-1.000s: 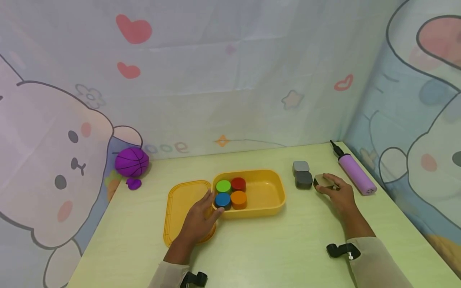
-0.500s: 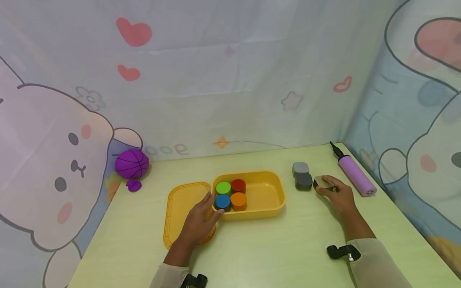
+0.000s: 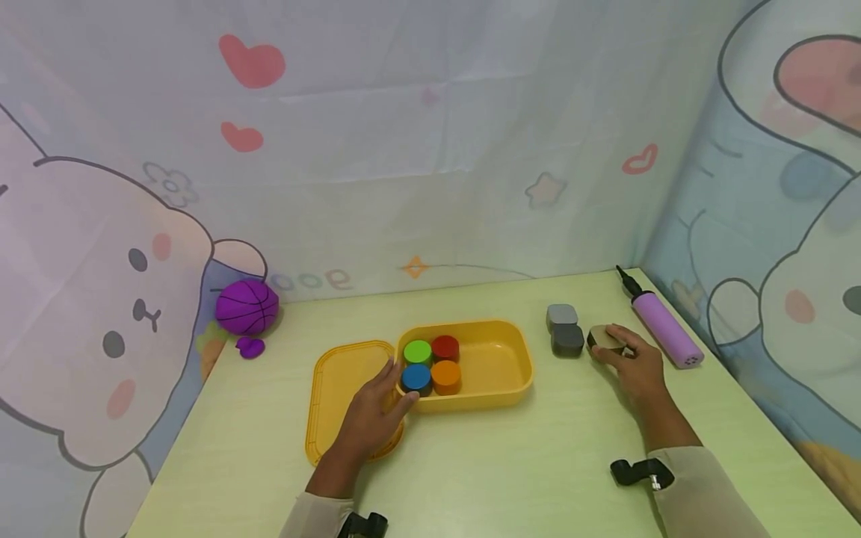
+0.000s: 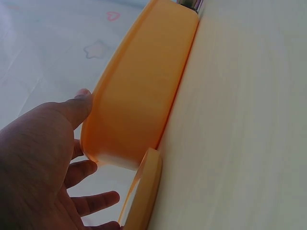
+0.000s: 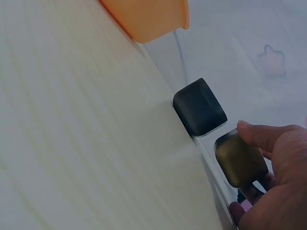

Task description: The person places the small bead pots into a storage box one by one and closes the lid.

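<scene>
My left hand (image 3: 370, 411) rests at the left end of a yellow container (image 3: 471, 402). In the left wrist view its thumb touches the container's rim, its other fingers extended and spread. Inside, at the left, stand round pieces: green (image 3: 418, 351), red (image 3: 445, 346), blue (image 3: 416, 376) and orange (image 3: 447, 375). Right of the container, my right hand (image 3: 635, 370) pinches a small olive-gold rounded-square case (image 5: 237, 160) between thumb and fingers. Beside that case sit a dark grey one (image 3: 567, 340) and, behind it, a light grey one (image 3: 561, 313).
A flat yellow lid (image 3: 336, 396) lies left of the container, partly under the left hand. At the back left are a purple basketball (image 3: 247, 306) and a small purple duck (image 3: 250, 347). A lilac hand pump (image 3: 667, 329) lies right of the right hand. A printed cloth hangs behind.
The olive-gold case shifts very slightly to the right in my right hand. My left hand keeps its place at the container.
</scene>
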Tool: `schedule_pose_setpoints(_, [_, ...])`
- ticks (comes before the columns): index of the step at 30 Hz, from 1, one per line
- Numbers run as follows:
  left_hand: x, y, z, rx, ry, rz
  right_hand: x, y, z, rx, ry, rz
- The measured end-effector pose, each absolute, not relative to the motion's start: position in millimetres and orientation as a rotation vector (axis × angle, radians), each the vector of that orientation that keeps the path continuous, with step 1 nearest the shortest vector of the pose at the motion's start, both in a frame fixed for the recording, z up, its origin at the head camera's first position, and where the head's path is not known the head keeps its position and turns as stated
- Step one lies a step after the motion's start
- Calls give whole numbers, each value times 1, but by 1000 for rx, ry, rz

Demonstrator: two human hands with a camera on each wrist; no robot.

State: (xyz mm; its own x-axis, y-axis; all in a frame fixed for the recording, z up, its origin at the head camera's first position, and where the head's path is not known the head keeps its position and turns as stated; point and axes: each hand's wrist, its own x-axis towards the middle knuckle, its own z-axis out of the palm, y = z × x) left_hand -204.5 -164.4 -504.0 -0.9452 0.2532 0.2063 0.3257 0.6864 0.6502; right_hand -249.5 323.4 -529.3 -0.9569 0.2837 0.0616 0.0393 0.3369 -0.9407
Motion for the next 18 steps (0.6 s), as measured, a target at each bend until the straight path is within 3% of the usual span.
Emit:
schedule_pose_setpoints(11, [-206, -165, -503, -484, -2788, -1102, -244, 312, -514, -172, -2284, 1548])
schedule_pose_setpoints(18, [-205, -164, -503, -482, -2787, -1132, -238, 295, -504, 95, -2135, 1568])
